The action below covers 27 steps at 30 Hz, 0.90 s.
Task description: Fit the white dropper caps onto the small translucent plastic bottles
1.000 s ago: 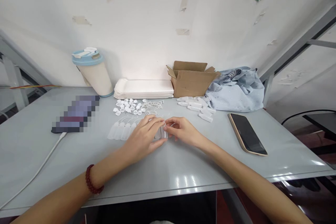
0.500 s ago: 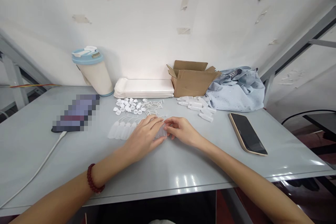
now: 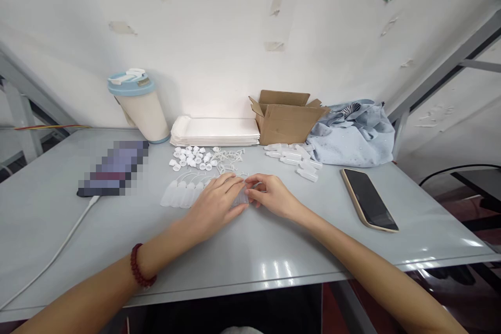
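Observation:
A row of small translucent plastic bottles (image 3: 178, 194), with pale loops at their tops, lies side by side on the table. My left hand (image 3: 219, 199) rests over the row, fingers stretched out and lying flat, hiding several bottles. At the row's right end, my right hand (image 3: 270, 195) has its fingers curled and pinched on the last clear bottle (image 3: 242, 197). Just behind the row are a pile of white caps (image 3: 190, 156) and a tangle of pale loop strings (image 3: 229, 156). More loose clear bottles (image 3: 291, 157) lie behind my right hand.
Against the wall stand a cream tumbler (image 3: 139, 112), a stack of white packets (image 3: 219, 129), an open cardboard box (image 3: 289, 122) and a pale blue cloth (image 3: 348, 138). A phone (image 3: 370, 199) lies at right. A blurred-out device (image 3: 115, 167) with a white cable (image 3: 58, 250) is at left.
Almost nothing differs. Both hands stay over the right part of the row, with only a very slight shift of the fingers.

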Tool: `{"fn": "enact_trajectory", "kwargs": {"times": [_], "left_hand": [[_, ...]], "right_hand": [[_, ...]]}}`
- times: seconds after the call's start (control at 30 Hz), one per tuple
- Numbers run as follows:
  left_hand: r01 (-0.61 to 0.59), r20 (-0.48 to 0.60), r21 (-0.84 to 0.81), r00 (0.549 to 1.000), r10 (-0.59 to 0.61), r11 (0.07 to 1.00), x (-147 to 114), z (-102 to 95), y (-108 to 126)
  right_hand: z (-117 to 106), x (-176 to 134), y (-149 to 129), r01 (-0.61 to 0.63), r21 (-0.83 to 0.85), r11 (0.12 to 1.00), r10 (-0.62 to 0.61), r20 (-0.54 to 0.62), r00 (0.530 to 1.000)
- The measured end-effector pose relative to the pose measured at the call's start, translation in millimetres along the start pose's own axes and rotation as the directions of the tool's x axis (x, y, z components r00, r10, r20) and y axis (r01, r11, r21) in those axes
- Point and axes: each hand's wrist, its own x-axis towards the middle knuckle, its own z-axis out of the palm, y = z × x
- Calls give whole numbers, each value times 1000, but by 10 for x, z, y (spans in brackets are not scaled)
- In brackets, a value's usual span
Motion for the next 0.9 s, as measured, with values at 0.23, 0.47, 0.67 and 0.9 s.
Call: {"fn": "enact_trajectory", "kwargs": {"times": [0.23,0.47,0.67,0.9], "left_hand": [[8,2,12,1000,-8,1000,-11,16,1],[15,-3,-3,1000,-15,1000,-9,18,0],[55,-47,-40,997,-57,998,13,-77,-30],[240,-122,-83,961,-249,967,32,-220,-259]], "right_hand": [[-2,-7,-6,-1,11,1000,1,-3,1000],[8,-22,-47,-30,14,999,30,-6,1000],[-24,-16,-33,-9,-14,1000,8,-22,1000],[-158,31,6,19,-75,997,-26,-99,995]]}}
